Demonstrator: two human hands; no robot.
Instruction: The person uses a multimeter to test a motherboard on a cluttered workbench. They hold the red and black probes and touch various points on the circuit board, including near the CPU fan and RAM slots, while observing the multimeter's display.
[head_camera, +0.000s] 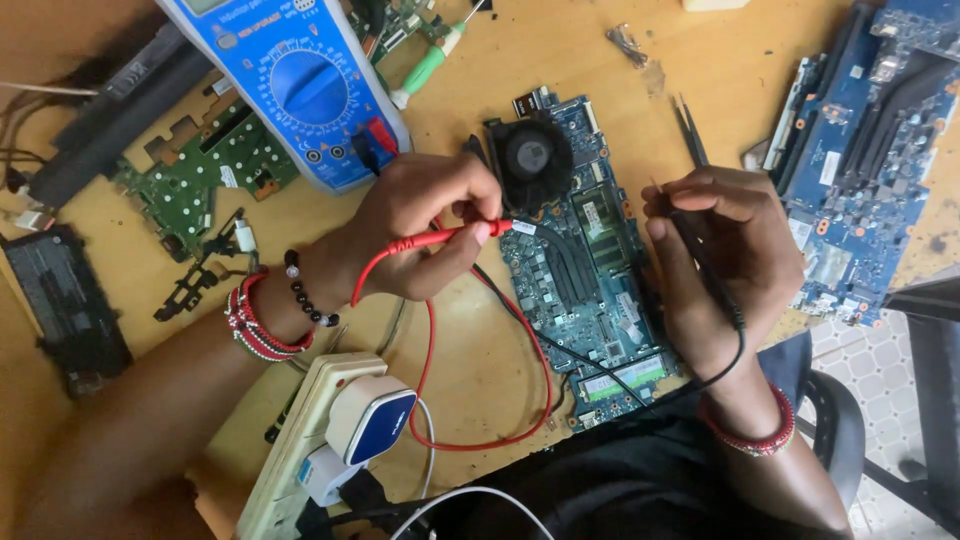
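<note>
My left hand grips a red test probe, its metal tip touching the left part of a blue laptop circuit board lying on the wooden table. My right hand holds a black test probe over the board's right edge; its tip is hidden by my fingers. Red and black leads loop across the table. A round black fan sits at the board's top. Above my left hand lies a blue multimeter with the leads plugged in.
A second blue board lies at the right. A green board and black parts sit at the left. A green-handled screwdriver, black tweezers, and a white power strip with a blue-and-white plug are nearby. A chair stands bottom right.
</note>
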